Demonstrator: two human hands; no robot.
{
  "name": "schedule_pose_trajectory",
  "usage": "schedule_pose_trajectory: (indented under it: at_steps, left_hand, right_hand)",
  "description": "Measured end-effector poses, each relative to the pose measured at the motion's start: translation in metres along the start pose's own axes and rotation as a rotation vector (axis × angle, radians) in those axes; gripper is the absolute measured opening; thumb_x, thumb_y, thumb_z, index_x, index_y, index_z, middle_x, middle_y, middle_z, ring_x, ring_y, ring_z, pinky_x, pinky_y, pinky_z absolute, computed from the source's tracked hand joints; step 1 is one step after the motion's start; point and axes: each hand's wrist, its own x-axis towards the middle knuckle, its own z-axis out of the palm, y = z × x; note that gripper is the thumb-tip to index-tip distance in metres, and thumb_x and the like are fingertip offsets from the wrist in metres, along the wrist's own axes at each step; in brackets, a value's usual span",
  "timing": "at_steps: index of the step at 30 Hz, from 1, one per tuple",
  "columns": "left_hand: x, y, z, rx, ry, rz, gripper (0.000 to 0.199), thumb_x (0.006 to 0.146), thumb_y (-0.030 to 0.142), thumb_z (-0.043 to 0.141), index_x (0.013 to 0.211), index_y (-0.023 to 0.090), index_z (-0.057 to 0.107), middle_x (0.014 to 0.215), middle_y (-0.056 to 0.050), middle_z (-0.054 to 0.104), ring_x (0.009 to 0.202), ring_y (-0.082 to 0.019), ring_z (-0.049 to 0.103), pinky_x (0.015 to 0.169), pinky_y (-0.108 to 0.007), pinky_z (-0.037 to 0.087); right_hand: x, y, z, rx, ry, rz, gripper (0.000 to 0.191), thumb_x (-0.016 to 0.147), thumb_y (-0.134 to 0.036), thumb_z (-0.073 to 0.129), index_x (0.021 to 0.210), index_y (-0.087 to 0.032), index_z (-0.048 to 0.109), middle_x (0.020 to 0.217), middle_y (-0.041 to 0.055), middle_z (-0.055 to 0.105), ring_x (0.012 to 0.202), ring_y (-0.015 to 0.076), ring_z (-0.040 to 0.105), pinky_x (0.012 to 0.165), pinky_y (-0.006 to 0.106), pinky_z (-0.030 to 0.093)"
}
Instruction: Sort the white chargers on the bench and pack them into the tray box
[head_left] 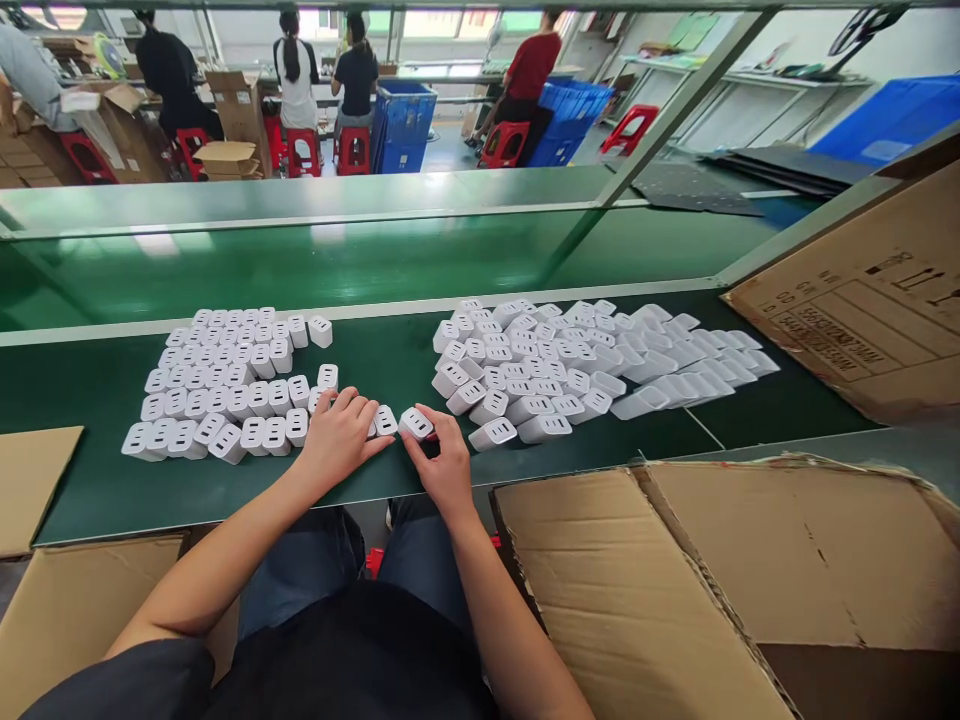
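White USB charger blocks, each with two dark slots on its end, stand on the dark green work surface. My right hand [444, 455] pinches one charger [415, 423] between thumb and fingers, tilted, in the gap between the two groups. Just left of it, my left hand [341, 435] curls over a short row of chargers, fingers behind and thumb in front. One charger [385, 420] shows beside that thumb; the others there are mostly covered by the hand. Uneven rows of chargers [225, 375] stand at left. A looser, denser pile [540, 365] spreads out at right.
An open cardboard box [585, 560] stands at front right, and another carton [855, 290] rises at the right end. Cardboard flaps [37, 480] lie at left. A green conveyor belt [337, 255] runs behind a pale rail. Several people sit farther back near blue crates [403, 125].
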Motion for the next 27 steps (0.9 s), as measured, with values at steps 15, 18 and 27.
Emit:
schedule_pose_trajectory:
  at_steps: [15,18,27]
  left_hand:
    - [-0.024,-0.004,-0.013,0.031,0.058,-0.051,0.058,0.088,0.050,0.069,0.132,0.015,0.054,0.128,-0.014,0.064,0.129,-0.035,0.050,0.107,-0.050,0.030]
    - [-0.027,-0.013,-0.010,0.018,0.081,-0.035,0.048,0.088,0.047,0.070,0.122,0.015,0.059,0.116,-0.012,0.070,0.126,-0.033,0.054,0.104,-0.048,0.032]
    - [-0.025,-0.016,0.001,0.052,0.214,0.042,0.037,0.090,0.051,0.067,0.103,0.017,0.063,0.094,-0.007,0.073,0.112,-0.028,0.062,0.098,-0.043,0.033]
  right_hand:
    - [-0.003,-0.015,0.003,-0.248,-0.048,-0.149,0.070,0.088,-0.049,0.066,0.147,-0.019,0.043,0.132,0.0169,0.058,0.122,0.0323,0.052,0.104,0.055,0.046]
    - [0.000,-0.014,0.011,-0.273,-0.006,-0.159,0.061,0.092,-0.048,0.061,0.144,-0.019,0.047,0.127,0.0157,0.060,0.116,0.0302,0.055,0.102,0.052,0.047]
    - [-0.004,-0.018,0.008,-0.230,-0.071,-0.134,0.060,0.091,-0.053,0.060,0.141,-0.021,0.050,0.133,0.0154,0.057,0.120,0.0298,0.053,0.101,0.051,0.049]
